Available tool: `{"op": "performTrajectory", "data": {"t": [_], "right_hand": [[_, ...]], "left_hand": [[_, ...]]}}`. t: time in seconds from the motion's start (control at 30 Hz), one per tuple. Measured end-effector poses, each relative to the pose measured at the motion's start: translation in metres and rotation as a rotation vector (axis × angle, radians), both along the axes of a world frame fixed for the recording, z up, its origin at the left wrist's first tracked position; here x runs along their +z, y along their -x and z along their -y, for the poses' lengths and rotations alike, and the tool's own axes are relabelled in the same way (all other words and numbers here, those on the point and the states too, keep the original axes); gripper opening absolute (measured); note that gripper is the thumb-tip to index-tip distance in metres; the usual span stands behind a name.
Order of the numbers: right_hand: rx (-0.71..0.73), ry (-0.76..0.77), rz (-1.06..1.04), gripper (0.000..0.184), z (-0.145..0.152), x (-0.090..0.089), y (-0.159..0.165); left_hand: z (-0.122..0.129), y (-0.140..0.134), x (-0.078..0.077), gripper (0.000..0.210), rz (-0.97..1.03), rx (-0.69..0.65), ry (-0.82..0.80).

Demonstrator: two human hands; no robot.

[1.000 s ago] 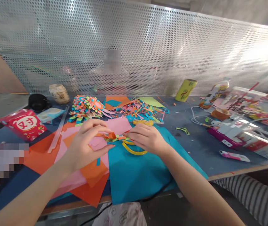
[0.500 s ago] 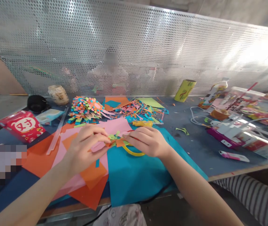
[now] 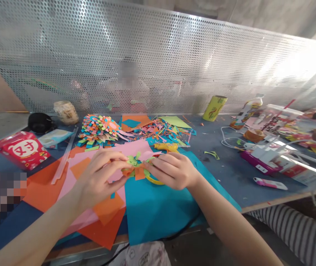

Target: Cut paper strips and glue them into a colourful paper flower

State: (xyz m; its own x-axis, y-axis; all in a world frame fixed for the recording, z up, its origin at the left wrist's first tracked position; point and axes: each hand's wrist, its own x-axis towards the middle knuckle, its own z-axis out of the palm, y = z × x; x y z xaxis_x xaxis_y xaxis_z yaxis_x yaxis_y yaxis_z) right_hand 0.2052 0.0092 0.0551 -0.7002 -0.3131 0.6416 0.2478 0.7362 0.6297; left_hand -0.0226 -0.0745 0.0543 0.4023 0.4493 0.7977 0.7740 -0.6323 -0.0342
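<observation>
Over the near blue sheet [image 3: 158,216], our left hand [image 3: 95,175] and right hand [image 3: 174,171] pinch opposite edges of a small paper flower [image 3: 139,172] of green and orange strips; each grip is together on it. A yellow curved handle [image 3: 154,181] lies just beside our right fingers. We judge the step in hand to be arranging the petals; the next move seems to call for a light pinch, parting strips without creasing them. Left of us, a red packet [image 3: 21,149] hides its contents. Farther across the tabletop [image 3: 199,138] stand a jar [image 3: 66,112] with pale, unclear contents, a yellow tube [image 3: 214,108] whose inside we cannot see, and a clear tub [image 3: 281,112], its filling indistinct.
</observation>
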Motion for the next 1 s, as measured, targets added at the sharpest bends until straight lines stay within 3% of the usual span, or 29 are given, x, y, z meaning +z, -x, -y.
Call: {"op": "performTrajectory", "data": {"t": [1.0], "right_hand": [[0.034, 0.032, 0.001, 0.015, -0.0013, -0.0019, 0.0012]], "left_hand": [[-0.0011, 0.0009, -0.0018, 0.009, -0.112, 0.006, -0.07]]}}
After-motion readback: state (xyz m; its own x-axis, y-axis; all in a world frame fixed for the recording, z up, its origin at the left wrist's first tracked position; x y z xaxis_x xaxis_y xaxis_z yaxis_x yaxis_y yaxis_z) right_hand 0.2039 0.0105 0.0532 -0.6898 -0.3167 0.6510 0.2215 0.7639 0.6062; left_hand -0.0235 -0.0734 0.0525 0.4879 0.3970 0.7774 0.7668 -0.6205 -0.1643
